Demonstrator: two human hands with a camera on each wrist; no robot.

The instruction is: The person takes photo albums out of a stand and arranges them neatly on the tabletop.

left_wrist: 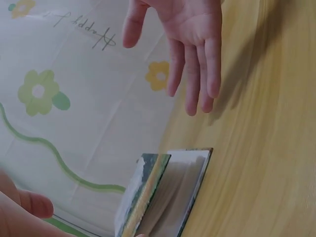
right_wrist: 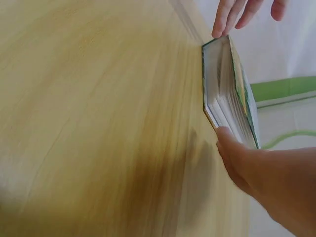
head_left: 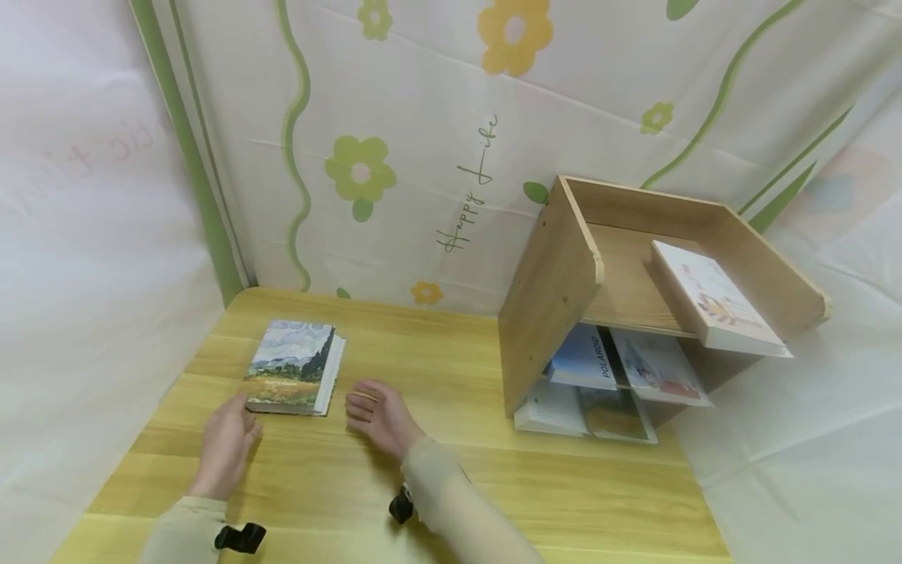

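A hardcover book [head_left: 289, 368] with a painted landscape cover lies on the left part of the wooden table. Its front cover stands slightly raised in the left wrist view, with white pages [left_wrist: 180, 173] showing. My left hand [head_left: 227, 445] is at the book's lower left corner; in the right wrist view its fingertips [right_wrist: 217, 32] come right at the book's edge. To the right of the book is my right hand [head_left: 383, 417], palm turned toward it, holding nothing. Its fingers [left_wrist: 191, 84] look extended and relaxed in the left wrist view.
A wooden shelf unit [head_left: 550, 290] stands on the table's right side. One pale book [head_left: 719, 294] lies on its upper level and juts past the front. Several more books, including a blue one [head_left: 581, 356], fill the lower levels. A flowered curtain [head_left: 416, 172] hangs behind the table.
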